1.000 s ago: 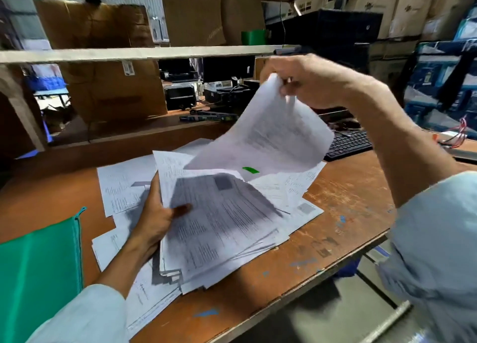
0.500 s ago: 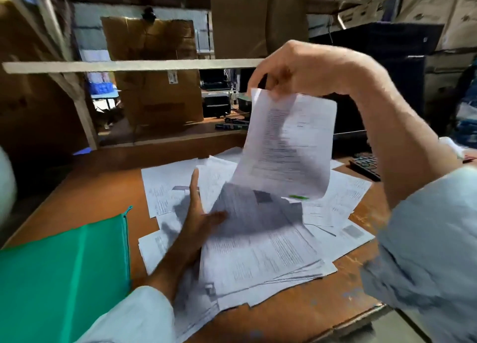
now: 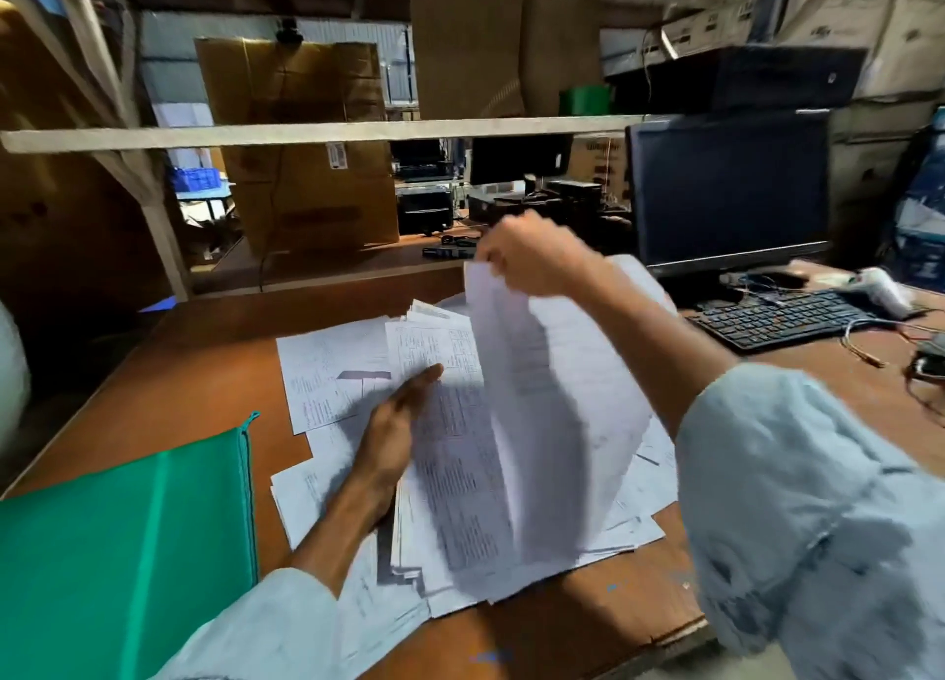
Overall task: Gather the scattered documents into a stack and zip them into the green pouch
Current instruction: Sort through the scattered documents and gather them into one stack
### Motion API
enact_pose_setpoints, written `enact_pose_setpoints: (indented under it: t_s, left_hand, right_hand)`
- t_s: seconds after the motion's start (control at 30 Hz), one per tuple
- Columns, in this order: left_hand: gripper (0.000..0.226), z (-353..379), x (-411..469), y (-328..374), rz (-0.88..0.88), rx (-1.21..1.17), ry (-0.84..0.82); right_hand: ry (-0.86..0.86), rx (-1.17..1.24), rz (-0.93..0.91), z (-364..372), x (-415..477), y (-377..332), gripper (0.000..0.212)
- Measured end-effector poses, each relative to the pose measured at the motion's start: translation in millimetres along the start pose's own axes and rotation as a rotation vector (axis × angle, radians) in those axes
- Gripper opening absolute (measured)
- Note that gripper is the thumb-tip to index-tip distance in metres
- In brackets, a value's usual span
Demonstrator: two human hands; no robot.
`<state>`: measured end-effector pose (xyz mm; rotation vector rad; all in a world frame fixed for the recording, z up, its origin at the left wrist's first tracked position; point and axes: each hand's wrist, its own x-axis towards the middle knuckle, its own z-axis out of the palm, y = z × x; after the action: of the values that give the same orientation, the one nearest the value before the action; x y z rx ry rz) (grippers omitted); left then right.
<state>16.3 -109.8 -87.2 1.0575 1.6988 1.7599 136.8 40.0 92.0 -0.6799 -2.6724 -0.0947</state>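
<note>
White printed documents lie spread over the middle of the brown wooden table (image 3: 204,372). My left hand (image 3: 396,423) rests with straight fingers against the left edge of a stack of papers (image 3: 455,515) that lies in front of me. My right hand (image 3: 532,257) pinches the top edge of a single sheet (image 3: 542,423), which hangs down, blurred, over the stack. More loose sheets (image 3: 327,372) lie to the left and behind the stack. The green pouch (image 3: 122,551) lies flat at the near left of the table, its zipper edge facing the papers.
A black keyboard (image 3: 782,318) and a dark monitor (image 3: 726,193) stand at the right, with loose wires (image 3: 869,342) beside them. A wooden shelf board (image 3: 307,132) runs across above the table, with cardboard boxes (image 3: 307,142) behind it. The table's near edge runs close below the papers.
My right hand has come down from high above the table, bringing the single sheet lower over the stack. My left hand stays at the stack's left edge. The camera has turned right.
</note>
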Motion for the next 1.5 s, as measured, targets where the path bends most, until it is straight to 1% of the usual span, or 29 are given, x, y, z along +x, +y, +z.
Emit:
enact_pose_setpoints:
  t_s: [0.03,0.1,0.17,0.2,0.27,0.33,0.4,0.47,0.5,0.53,0.57,0.63,0.67,0.7,0.8,0.9,0.93,1.0,1.03,1.07,1.1,1.17,1.23,1.27,1.33,1.4,1.47,1.5]
  left_hand:
    - [0.025,1.8,-2.6,3.2,-0.005,-0.028,0.012]
    - [0.038,3.6,-6.8,5.9,0.001,-0.075,0.005]
    - [0.039,3.3,-9.2,9.5,0.009,-0.168,-0.038]
    - [0.037,2.3,-8.6,9.8,0.013,-0.177,-0.067]
    - [0.039,1.5,-4.9,4.4,0.028,-0.118,-0.082]
    - [0.048,1.0,-1.4,-3.7,0.052,-0.043,-0.017]
    - [0.060,0.7,0.1,-5.3,0.057,-0.028,0.034]
    - [0.080,-0.2,2.0,-6.4,0.111,-0.018,0.029]
    - [0.087,-0.4,2.3,-6.7,0.150,0.009,0.020]
    - [0.091,-0.7,2.9,-7.6,0.184,0.036,0.010]
    - [0.093,-1.1,3.6,-8.2,0.211,0.047,0.004]
    - [0.090,-2.2,4.9,-8.2,0.241,0.065,0.008]
    - [0.084,-2.7,5.8,-8.0,0.258,0.083,0.017]
    - [0.077,-3.0,5.8,-6.7,0.276,0.111,0.028]
    - [0.059,-3.4,3.4,-4.3,0.290,0.111,0.080]
    - [0.053,-4.5,2.6,-2.6,0.290,0.052,0.139]
    - [0.053,-4.4,1.6,-2.2,0.283,0.046,0.144]
    - [0.060,-1.8,0.1,-1.8,0.223,0.020,0.081]
    - [0.065,-0.6,-0.8,-2.5,0.167,-0.005,0.027]
    - [0.070,0.4,-1.9,-3.5,0.125,-0.018,-0.015]
    - [0.074,0.2,-3.4,-3.4,0.126,-0.020,-0.021]
    - [0.076,-4.2,-3.7,-1.9,0.193,-0.013,0.078]
    - [0.071,-7.4,-2.7,0.4,0.215,-0.011,0.191]
    - [0.068,-7.6,-2.4,0.9,0.200,-0.015,0.181]
    - [0.067,-5.6,-2.9,-0.8,0.121,0.000,0.036]
    - [0.072,-4.2,-4.7,-1.7,0.068,0.054,-0.081]
    - [0.073,-5.2,-4.1,-4.3,0.078,0.036,-0.078]
    - [0.071,-5.5,-3.7,-4.6,0.084,0.024,-0.048]
  right_hand:
    - [0.008,-0.002,0.022,20.4,-3.6,-1.0,0.035]
    - [0.028,0.019,0.043,51.6,-9.9,-7.0,0.030]
    - [0.073,0.043,0.029,70.6,-7.4,-13.6,0.028]
    - [0.093,0.049,0.013,76.9,-2.7,-17.1,0.027]
    - [0.121,0.071,-0.017,87.4,7.9,-25.1,0.025]
    - [0.168,0.153,-0.029,94.3,16.4,-34.1,0.029]
    - [0.207,0.289,-0.019,94.8,19.6,-36.2,0.035]
    - [0.178,0.413,0.013,95.6,14.0,-26.7,0.042]
    - [0.155,0.441,0.043,99.0,8.0,-18.2,0.044]
    - [0.155,0.425,0.090,105.2,1.4,-7.7,0.044]
    - [0.158,0.357,0.162,112.9,-6.3,4.9,0.044]
    - [0.128,0.270,0.333,127.8,-25.4,31.3,0.048]
    - [0.081,0.304,0.382,133.2,-35.9,42.1,0.050]
    - [0.032,0.371,0.390,136.3,-46.6,48.9,0.051]
    - [0.013,0.587,0.333,134.7,-74.5,60.3,0.045]
    - [0.031,0.796,0.267,125.7,-91.3,63.2,0.035]
    - [0.023,0.899,0.240,124.7,-95.8,63.2,0.036]
    - [0.044,1.059,0.205,124.6,-102.6,60.4,0.048]
    - [0.066,1.088,0.193,125.3,-103.4,56.8,0.053]
    - [0.093,1.091,0.177,126.6,-103.1,52.6,0.055]
    - [0.120,1.096,0.169,127.6,-102.5,49.1,0.053]
    - [0.158,1.149,0.206,130.4,-100.8,45.9,0.041]
    - [0.125,1.159,0.248,134.5,-103.4,45.7,0.035]
    - [0.094,1.125,0.255,137.7,-105.1,45.8,0.037]
    - [0.074,1.019,0.278,145.6,-105.9,47.0,0.044]
    - [0.146,0.922,0.300,148.3,-104.7,47.0,0.047]
    - [0.188,0.903,0.294,143.3,-105.1,45.4,0.046]
    - [0.178,0.907,0.277,138.5,-105.6,45.5,0.045]
